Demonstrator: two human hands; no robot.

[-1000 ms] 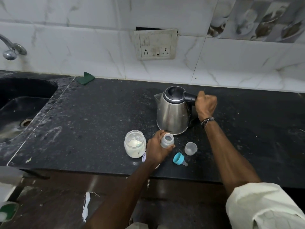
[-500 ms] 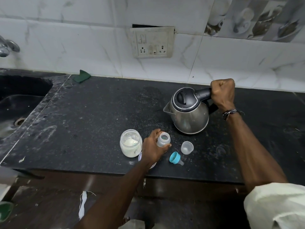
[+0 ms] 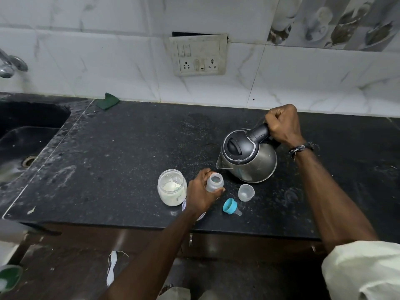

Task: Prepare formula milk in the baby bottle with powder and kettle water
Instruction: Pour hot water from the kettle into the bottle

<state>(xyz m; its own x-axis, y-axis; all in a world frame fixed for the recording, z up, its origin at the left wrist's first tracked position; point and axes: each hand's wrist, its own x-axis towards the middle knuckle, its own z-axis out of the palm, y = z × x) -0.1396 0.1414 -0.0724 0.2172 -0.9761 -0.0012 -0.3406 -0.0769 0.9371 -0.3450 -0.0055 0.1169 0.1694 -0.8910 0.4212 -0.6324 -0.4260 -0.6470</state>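
Between the left hand's (image 3: pixel 200 191) curled fingers the open baby bottle (image 3: pixel 214 182) stands on the counter (image 3: pixel 129 152), powder jar (image 3: pixel 172 187) beside. Beyond them, the right hand (image 3: pixel 282 124) fist grips the kettle (image 3: pixel 249 155) handle; since a second ago the kettle is tilted, spout just above the bottle, so pouring should begin.

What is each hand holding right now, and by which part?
The right hand grips the kettle by its black handle; the left hand holds the open baby bottle around its body.
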